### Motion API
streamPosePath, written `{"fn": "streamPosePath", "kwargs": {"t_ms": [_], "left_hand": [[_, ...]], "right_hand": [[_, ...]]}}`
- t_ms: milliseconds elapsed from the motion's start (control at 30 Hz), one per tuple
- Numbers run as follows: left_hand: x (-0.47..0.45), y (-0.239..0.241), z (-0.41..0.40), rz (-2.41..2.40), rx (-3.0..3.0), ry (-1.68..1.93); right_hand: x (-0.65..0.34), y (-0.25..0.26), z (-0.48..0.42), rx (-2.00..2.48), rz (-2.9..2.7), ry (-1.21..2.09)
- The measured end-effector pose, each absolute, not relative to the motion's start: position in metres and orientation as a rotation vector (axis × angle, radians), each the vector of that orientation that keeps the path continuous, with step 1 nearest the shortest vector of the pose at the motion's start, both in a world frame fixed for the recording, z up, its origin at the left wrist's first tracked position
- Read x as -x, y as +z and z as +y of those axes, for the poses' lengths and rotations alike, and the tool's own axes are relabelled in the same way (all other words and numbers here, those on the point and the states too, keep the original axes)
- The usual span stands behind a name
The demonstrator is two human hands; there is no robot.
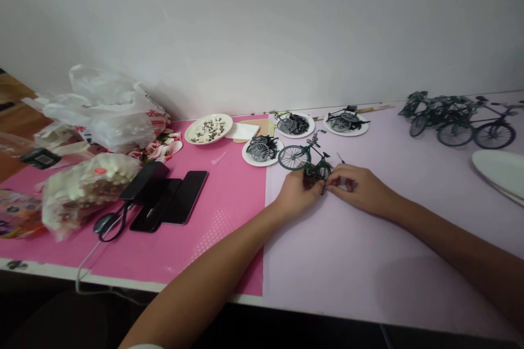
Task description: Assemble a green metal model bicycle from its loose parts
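Note:
A small dark green model bicycle (305, 158) stands on the pale lilac table mat (352, 251), its front wheel pointing left. My left hand (295, 192) is closed around the bicycle's rear part from the left. My right hand (357, 188) pinches the same rear end from the right, fingertips pressed together beside the back wheel. What sits between the right fingertips is too small to make out.
White plates of bicycle parts (262, 150) (293, 124) (346, 121) and a bowl of small pieces (208, 128) lie behind. Finished model bicycles (458, 120) stand far right by a white plate (501, 172). Phones (172, 196), scissors (111, 222) and plastic bags (102, 114) fill the pink mat on the left.

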State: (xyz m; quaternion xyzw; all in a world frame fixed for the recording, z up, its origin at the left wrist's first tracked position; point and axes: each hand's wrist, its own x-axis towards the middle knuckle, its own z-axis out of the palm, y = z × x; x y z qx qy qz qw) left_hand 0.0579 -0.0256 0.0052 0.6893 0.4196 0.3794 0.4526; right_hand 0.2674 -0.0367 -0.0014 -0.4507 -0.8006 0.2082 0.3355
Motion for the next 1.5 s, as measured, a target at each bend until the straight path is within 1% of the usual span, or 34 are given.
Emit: {"fn": "streamPosePath", "kwargs": {"t_ms": [400,767,1000,1167,1500], "left_hand": [[-0.057,0.007,-0.025,1.102,-1.57,0.984],[-0.056,0.003,-0.02,0.966,-1.451,0.989],[-0.054,0.008,-0.022,0.923,-1.323,0.938],[-0.051,0.013,-0.026,1.051,-1.362,0.877],[-0.05,0.012,-0.025,0.994,-1.359,0.875]], "right_hand": [[-0.267,-0.002,-0.036,1.116,-2.019,0.424],[-0.263,0.002,-0.039,1.097,-1.94,0.271],[-0.262,0.004,-0.041,1.108,-1.911,0.341],[-0.26,0.007,-0.042,1.104,-1.916,0.356],[-0.263,0.002,-0.039,1.077,-1.919,0.428]]}}
